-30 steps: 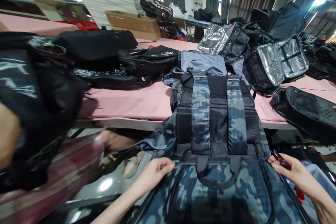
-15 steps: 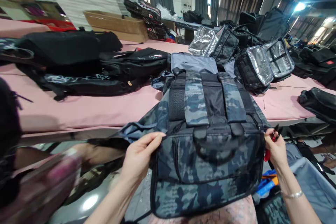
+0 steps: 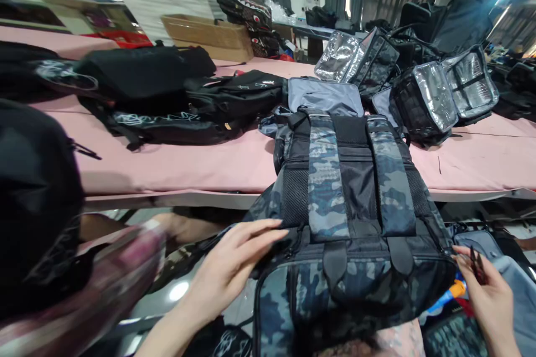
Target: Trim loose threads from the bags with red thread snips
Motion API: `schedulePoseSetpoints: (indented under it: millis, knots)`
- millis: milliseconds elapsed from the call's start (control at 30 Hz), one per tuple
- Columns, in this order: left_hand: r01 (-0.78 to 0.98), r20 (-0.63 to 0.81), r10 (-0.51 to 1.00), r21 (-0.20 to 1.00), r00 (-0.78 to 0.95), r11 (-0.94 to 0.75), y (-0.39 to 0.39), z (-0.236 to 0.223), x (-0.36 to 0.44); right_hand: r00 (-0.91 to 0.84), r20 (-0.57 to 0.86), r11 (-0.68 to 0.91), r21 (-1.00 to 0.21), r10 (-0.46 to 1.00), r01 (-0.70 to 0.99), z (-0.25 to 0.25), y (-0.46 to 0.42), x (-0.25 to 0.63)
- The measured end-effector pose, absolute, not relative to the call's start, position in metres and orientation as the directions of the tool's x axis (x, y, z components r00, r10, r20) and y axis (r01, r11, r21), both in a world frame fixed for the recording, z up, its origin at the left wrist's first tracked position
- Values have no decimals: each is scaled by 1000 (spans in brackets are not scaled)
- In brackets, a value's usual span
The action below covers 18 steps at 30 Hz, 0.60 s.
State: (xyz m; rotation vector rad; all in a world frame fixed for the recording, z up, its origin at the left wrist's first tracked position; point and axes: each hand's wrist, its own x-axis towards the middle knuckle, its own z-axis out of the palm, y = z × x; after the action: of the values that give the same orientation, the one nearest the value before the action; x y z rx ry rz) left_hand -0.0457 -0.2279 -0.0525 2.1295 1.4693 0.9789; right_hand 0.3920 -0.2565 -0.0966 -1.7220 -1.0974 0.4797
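Note:
A blue-grey camouflage backpack (image 3: 362, 189) lies in front of me, its two straps (image 3: 329, 178) facing up and its near end hanging over the pink table's front edge. My left hand (image 3: 234, 259) is at the bag's left side, fingers stretched out and nearly flat; whether they touch the fabric I cannot tell. At the right corner my right hand (image 3: 486, 284) is closed around small dark thread snips (image 3: 476, 265), their tips pointing up. Its fingertips are at the bag's edge. The bag's lower front is in shadow.
Black bags (image 3: 159, 95) lie on the pink table (image 3: 180, 167) at left. Open silver-lined cooler bags (image 3: 435, 95) stand at right, a cardboard box (image 3: 209, 36) behind. Close on my left are a black backpack (image 3: 37, 206) and a person's arm (image 3: 184, 228). Grey fabric (image 3: 517, 284) lies low at right.
The bag's near end has dropped and tilted away from facing me. My left hand has loosened its pinch on the left corner. My right hand has moved lower; the view has shifted left.

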Motion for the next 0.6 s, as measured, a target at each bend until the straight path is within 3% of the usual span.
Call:
schedulePoseSetpoints:
  millis: [100, 200, 300, 433, 500, 600]
  knots:
    - [646, 263, 827, 524, 497, -555, -214, -50, -45, 489, 444, -70, -683, 751, 727, -74, -265, 380]
    - [634, 293, 800, 494, 523, -595, -208, -54, -41, 335, 559, 86, -596, 759, 799, -48, -263, 364]
    - [620, 458, 719, 375, 522, -689, -215, -54, -34, -71, 495, 381, -561, 866, 735, -23, -247, 334]
    - [764, 576, 688, 160, 442, -625, -240, -43, -28, -570, 238, 612, -429, 786, 665, -5, -225, 279]
    - [837, 594, 712, 115, 374, -535, -251, -41, -33, -639, 170, 657, -309, 750, 688, -7, -221, 258]
    - [874, 669, 654, 12, 354, -485, -260, -52, -52, -655, 213, 688, -200, 725, 698, -19, -224, 246]
